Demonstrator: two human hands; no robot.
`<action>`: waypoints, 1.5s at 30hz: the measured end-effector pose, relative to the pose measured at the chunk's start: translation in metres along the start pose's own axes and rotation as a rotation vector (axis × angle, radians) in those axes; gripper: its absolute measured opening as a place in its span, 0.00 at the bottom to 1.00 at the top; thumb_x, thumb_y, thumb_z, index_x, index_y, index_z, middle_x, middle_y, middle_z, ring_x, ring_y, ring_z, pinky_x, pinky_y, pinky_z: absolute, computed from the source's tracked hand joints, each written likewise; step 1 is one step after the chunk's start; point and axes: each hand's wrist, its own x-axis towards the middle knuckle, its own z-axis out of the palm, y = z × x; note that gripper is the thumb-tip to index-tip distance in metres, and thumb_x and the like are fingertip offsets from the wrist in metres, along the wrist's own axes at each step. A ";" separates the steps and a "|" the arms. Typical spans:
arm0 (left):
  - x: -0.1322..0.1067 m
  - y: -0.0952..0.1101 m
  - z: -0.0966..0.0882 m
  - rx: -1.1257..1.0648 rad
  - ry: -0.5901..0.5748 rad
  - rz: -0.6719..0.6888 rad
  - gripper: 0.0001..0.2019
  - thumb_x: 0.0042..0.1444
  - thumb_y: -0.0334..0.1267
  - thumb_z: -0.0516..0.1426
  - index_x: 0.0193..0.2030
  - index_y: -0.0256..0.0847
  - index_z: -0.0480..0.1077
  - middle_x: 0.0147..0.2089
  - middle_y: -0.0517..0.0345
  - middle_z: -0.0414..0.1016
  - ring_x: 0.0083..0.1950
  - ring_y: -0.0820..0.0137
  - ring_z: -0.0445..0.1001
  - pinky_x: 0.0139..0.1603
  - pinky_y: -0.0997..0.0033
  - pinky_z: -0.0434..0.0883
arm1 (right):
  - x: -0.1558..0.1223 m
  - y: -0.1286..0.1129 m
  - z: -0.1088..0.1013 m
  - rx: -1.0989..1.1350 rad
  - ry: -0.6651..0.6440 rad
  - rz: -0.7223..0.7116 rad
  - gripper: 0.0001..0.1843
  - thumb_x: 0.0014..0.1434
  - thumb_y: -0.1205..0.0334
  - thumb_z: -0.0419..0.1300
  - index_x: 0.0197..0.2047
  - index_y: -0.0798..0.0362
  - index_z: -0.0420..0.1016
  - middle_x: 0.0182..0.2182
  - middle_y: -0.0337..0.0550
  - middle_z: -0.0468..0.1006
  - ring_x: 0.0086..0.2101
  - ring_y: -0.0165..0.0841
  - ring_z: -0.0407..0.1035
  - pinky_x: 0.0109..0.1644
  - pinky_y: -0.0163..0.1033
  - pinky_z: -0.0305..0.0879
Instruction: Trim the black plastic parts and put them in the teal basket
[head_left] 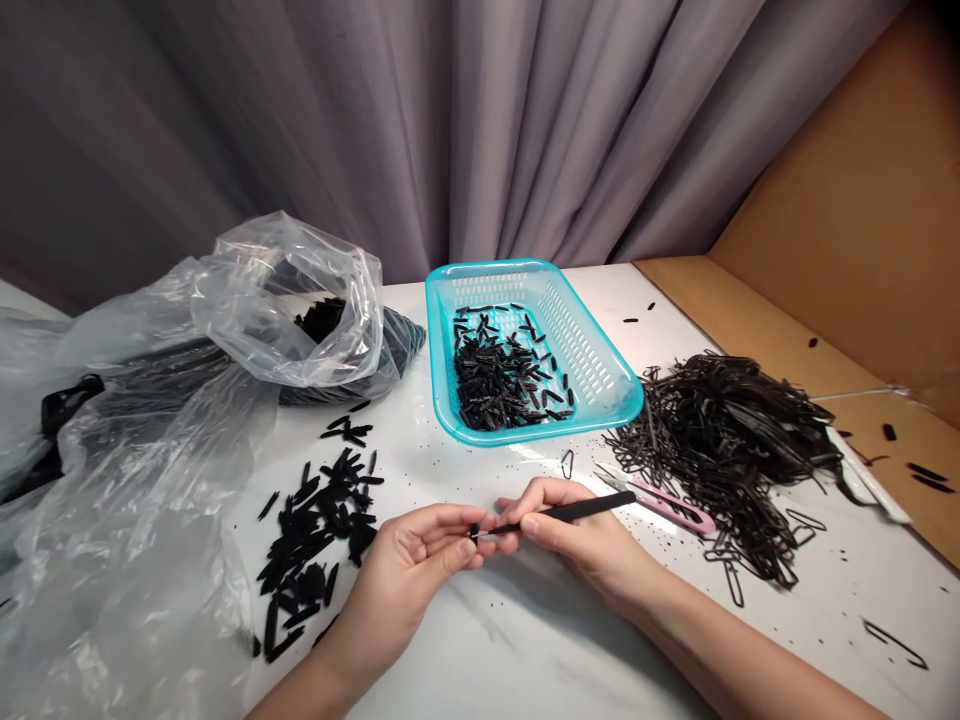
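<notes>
**Small black piece pinched in the left hand, tweezers gripped in the right**

Low in the middle of the view, above the white tabletop (pixel 480 640), both hands meeting tip to tip. Left hand (pixel 416 560) curled palm-up, thumb and forefinger closed on a small black piece (pixel 475 531) right at the fingertips. Right hand (pixel 577 535) clenched pen-fashion around black tweezers (pixel 570 513), tips pointing left and touching or nearly touching the pinched piece; exact contact too small to tell. Handle of the tweezers slanting up and right past the knuckles.

Just left of the left hand, a loose heap of short black strips (pixel 315 540) spread across the table. Farther left, a crumpled clear plastic bag (pixel 225 330) with more black parts inside its open mouth. Behind the hands, a turquoise plastic basket (pixel 600 385) holding a pile of similar black pieces. Right of the right hand, a pink utility knife (pixel 667 505) lying flat, near the edge of a tangled pile of thin black loops (pixel 735 430). Brown cardboard (pixel 847 240) along the right side, grey curtain (pixel 420 120) at the back.
</notes>
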 end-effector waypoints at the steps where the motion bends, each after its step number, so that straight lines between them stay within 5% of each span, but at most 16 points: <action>1: 0.000 0.000 0.001 0.007 -0.001 0.003 0.07 0.54 0.30 0.58 0.40 0.41 0.74 0.40 0.54 0.79 0.42 0.65 0.77 0.41 0.71 0.72 | 0.000 0.000 0.001 0.004 0.001 -0.003 0.05 0.57 0.63 0.58 0.33 0.56 0.71 0.29 0.43 0.78 0.37 0.32 0.73 0.49 0.45 0.64; 6: 0.001 -0.006 0.003 -0.007 0.000 -0.003 0.09 0.52 0.29 0.59 0.41 0.42 0.75 0.43 0.56 0.78 0.45 0.67 0.76 0.47 0.72 0.71 | -0.002 0.004 0.006 -0.008 -0.024 0.010 0.05 0.56 0.63 0.59 0.33 0.57 0.72 0.29 0.44 0.78 0.36 0.32 0.72 0.46 0.41 0.65; 11: 0.000 -0.006 0.002 -0.002 0.023 -0.002 0.09 0.53 0.31 0.59 0.42 0.40 0.74 0.43 0.53 0.78 0.42 0.66 0.77 0.43 0.71 0.73 | -0.004 0.002 -0.003 0.032 0.108 -0.078 0.03 0.56 0.63 0.59 0.32 0.54 0.71 0.31 0.42 0.76 0.34 0.31 0.72 0.43 0.39 0.66; 15: 0.001 -0.006 -0.002 -0.014 0.049 -0.008 0.08 0.53 0.31 0.59 0.41 0.40 0.74 0.44 0.54 0.77 0.40 0.67 0.77 0.39 0.74 0.73 | -0.005 -0.001 -0.009 -0.175 0.123 -0.172 0.02 0.55 0.65 0.59 0.32 0.53 0.71 0.32 0.42 0.74 0.34 0.31 0.71 0.37 0.36 0.67; 24: 0.003 -0.006 -0.003 -0.021 0.040 -0.027 0.09 0.51 0.31 0.60 0.40 0.41 0.74 0.43 0.55 0.77 0.40 0.67 0.77 0.39 0.75 0.72 | -0.007 -0.005 -0.002 -0.543 0.096 -0.264 0.08 0.51 0.73 0.56 0.33 0.54 0.72 0.34 0.44 0.72 0.39 0.34 0.67 0.44 0.39 0.64; 45: 0.003 -0.006 -0.002 -0.020 0.023 -0.025 0.09 0.52 0.29 0.60 0.40 0.41 0.74 0.40 0.56 0.78 0.39 0.69 0.77 0.38 0.78 0.72 | -0.007 -0.003 -0.002 -0.524 0.086 -0.229 0.04 0.54 0.70 0.56 0.33 0.54 0.71 0.33 0.44 0.72 0.36 0.32 0.69 0.40 0.38 0.65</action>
